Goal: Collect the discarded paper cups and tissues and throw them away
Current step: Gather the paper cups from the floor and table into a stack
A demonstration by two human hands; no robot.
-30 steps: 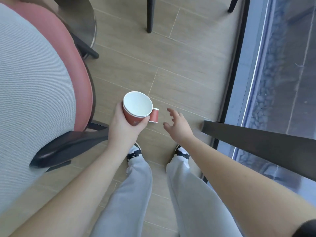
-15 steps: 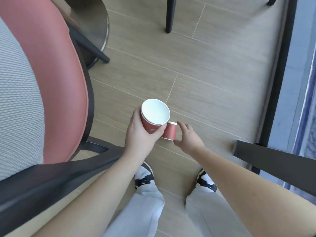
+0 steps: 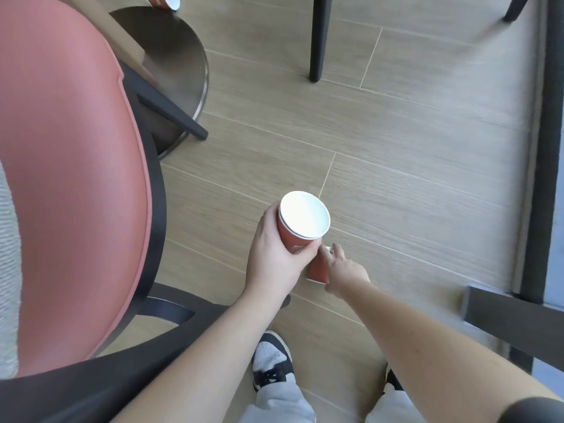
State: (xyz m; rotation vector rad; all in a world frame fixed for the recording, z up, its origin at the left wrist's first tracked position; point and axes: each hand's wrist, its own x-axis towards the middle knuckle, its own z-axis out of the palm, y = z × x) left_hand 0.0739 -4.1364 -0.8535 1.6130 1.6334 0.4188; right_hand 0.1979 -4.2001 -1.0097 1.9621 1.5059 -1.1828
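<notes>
Cups were the business at hand, and they lay scattered about a wood-look floor (image 3: 396, 184) that filled most of the view. To the left stood a chair with a pink padded seat (image 3: 70, 178) and dark frame, and beyond it the round metal base (image 3: 180, 65) of a table, with another chair's dark leg (image 3: 317, 41) farther off. At the top edge, partly cut off, a third red cup (image 3: 164, 0) sat by that base, still to be gathered. The left hand (image 3: 274, 257) was wrapped around a stack of red paper cups (image 3: 300, 227), upright with the white inside facing up; two rims showed, so it seemed at least two cups were nested, probably to keep one hand free for picking up. Just beside and below it, a fallen red cup (image 3: 317, 267) lay on its side on the floor, where it likely rolled after being dropped. The right hand (image 3: 345, 271) reached down to it, fingers (image 3: 337, 250) curled over its side and thumb low, apparently closing on it, though whether the grip was firm could not be told. No tissues or bin showed. The next move would probably be lifting this cup and nesting it into the stack.
</notes>
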